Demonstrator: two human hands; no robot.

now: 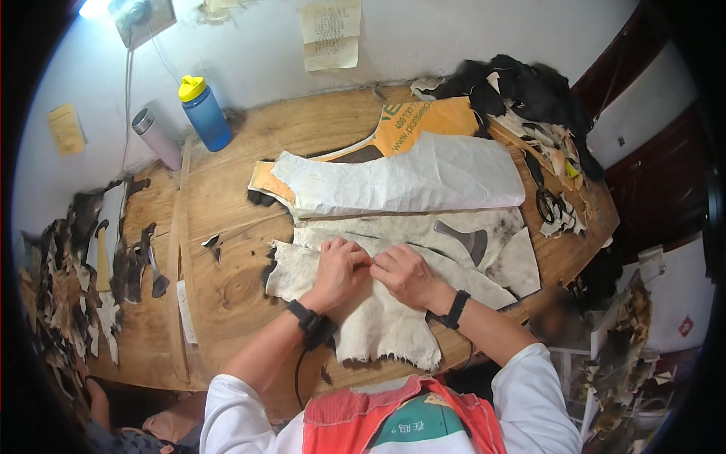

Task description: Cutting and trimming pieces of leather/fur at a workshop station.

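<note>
A cream-coloured pelt piece [389, 333], skin side up with a ragged lower edge, lies near the table's front. My left hand [342, 265] is closed in a pinch on its upper edge. Close beside it, my right hand [404, 271] pinches the same edge, the fingertips of both hands almost meeting. Anything small between the fingers is hidden. Beyond my hands lies a larger pelt [340, 227], partly under a white paper pattern [423, 178]. A dark curved blade [470, 244] rests on the pelt to the right of my right hand.
An orange printed sheet [431, 121] sticks out behind the pattern. Scissors [550, 206] and dark fur scraps [522, 91] lie at right. A blue bottle [204, 117] and pink flask [159, 140] stand at back left. A wooden strip [181, 250], another blade [157, 276] and fur scraps [64, 257] are at left.
</note>
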